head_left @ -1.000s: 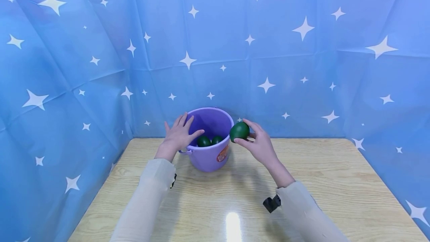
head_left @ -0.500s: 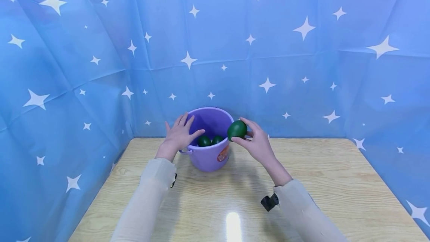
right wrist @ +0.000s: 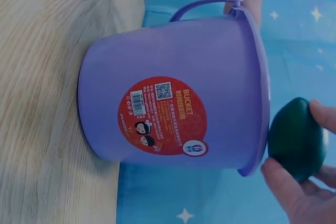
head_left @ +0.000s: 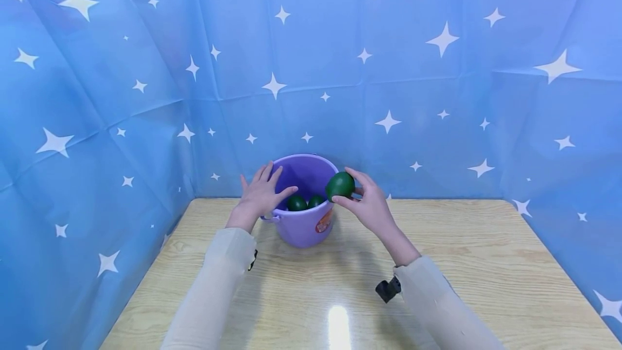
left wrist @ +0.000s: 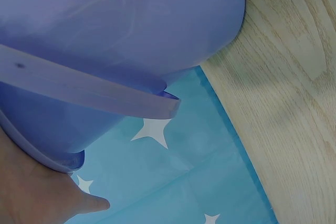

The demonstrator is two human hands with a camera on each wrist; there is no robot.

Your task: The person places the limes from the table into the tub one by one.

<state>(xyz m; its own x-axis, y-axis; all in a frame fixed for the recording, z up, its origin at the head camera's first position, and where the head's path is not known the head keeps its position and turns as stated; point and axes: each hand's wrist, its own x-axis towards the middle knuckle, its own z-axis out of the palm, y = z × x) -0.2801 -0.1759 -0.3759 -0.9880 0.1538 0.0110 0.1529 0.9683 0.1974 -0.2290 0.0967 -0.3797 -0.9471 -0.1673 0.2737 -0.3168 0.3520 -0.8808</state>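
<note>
A purple bucket [head_left: 302,231] stands upright near the table's back edge, with a round red label [right wrist: 163,115] on its side. Two dark green avocado-shaped fruits [head_left: 297,203] lie inside it. My right hand [head_left: 369,202] pinches another smooth, dark green avocado-shaped fruit [head_left: 340,186] between thumb and fingers, right at the bucket's right rim and at rim height. At the left rim, my left hand [head_left: 261,195] lies with its fingers spread and straight, the thumb reaching over the opening. In the left wrist view the bucket's handle [left wrist: 89,88] hangs down across its side.
A pale wooden table [head_left: 301,296] carries the bucket. Blue cloth [head_left: 413,96] with white stars hangs behind and along both sides, close behind the bucket. A small black device [head_left: 389,289] sits at the right wrist.
My right hand has moved slightly left with the green fruit, bringing it closer over the bucket's rim. The left hand stays in place on the bucket. The head view has shifted slightly.
</note>
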